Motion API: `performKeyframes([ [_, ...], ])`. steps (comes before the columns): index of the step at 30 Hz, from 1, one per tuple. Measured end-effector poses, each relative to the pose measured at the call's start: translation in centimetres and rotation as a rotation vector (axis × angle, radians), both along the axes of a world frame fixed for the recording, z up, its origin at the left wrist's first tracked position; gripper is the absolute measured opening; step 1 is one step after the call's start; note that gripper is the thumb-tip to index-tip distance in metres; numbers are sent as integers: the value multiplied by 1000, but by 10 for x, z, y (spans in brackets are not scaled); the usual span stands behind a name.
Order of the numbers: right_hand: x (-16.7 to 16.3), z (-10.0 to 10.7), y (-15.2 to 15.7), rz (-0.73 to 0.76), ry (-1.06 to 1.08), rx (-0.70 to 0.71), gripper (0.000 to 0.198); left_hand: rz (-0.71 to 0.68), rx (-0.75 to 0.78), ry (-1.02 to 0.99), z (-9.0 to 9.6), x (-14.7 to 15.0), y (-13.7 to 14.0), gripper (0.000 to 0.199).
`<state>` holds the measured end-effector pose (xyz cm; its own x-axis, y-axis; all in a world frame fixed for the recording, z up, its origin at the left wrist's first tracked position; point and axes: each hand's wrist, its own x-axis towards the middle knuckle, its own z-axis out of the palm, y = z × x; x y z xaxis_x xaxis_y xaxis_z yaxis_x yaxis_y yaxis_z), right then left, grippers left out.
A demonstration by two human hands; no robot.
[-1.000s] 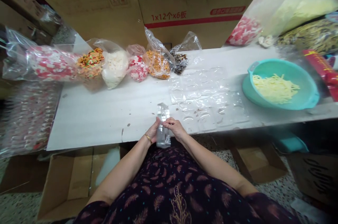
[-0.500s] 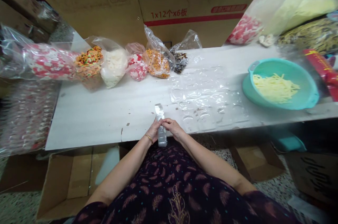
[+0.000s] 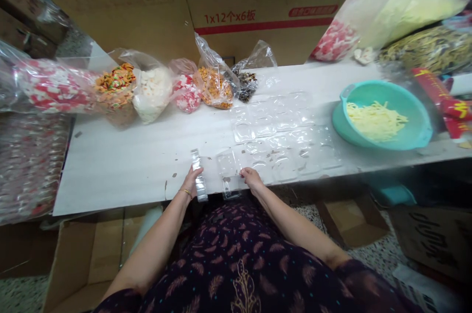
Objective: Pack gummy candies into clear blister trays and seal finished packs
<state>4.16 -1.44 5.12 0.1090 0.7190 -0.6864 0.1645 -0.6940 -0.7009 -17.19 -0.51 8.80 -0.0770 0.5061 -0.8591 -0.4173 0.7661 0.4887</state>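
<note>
I log: left hand (image 3: 192,181), forearm reaching forward, gripping | plastic stack (image 3: 199,175), narrow, glossy, silvery-clear, banded, against that hand's right side | clear tray (image 3: 229,175), thin, see-through, between both hands above the table's (image 3: 121,156) near edge | right hand (image 3: 251,179), angled inward, fingertips pinching the tray's right edge.

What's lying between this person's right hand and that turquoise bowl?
Clear plastic trays with rounded hollows lie on the white tabletop between the right hand and the turquoise bowl, as the head view shows.
</note>
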Motion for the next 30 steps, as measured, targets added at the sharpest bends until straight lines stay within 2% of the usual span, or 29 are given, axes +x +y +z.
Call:
performKeyframes([
  [2, 8, -2, 5, 24, -59, -6, 17, -38, -14, -14, 2, -1, 0, 43],
  [5, 20, 3, 9, 57, -165, 28, 13, -91, -59, -156, 2, 10, -2, 42],
  [7, 27, 10, 7, 76, -251, 95, 14, -109, -93, -234, 0, 20, -1, 39],
  [10, 25, 22, 2, 173, -337, 258, 27, -149, -162, -364, -2, 32, 3, 32],
  [12, 13, 30, 3, 248, -251, 342, 26, -152, -166, -429, -1, 37, 7, 30],
  [14, -5, 37, 9, 261, -51, 364, 24, -125, -121, -454, 3, 39, 11, 29],
  [16, -26, 42, 17, 258, 147, 361, 25, -97, -82, -461, 9, 39, 13, 30],
  [19, -50, 47, 29, 244, 338, 337, 20, -77, -70, -475, 17, 35, 13, 36],
  [23, -62, 50, 34, 124, 500, 188, 20, -57, -55, -563, 19, 28, 9, 49],
  [26, -63, 53, 36, 109, 551, 78, 22, -44, -33, -591, 18, 27, 6, 54],
  [30, -72, 56, 38, 163, 448, 91, 10, -57, -18, -474, 21, 30, 7, 47],
])
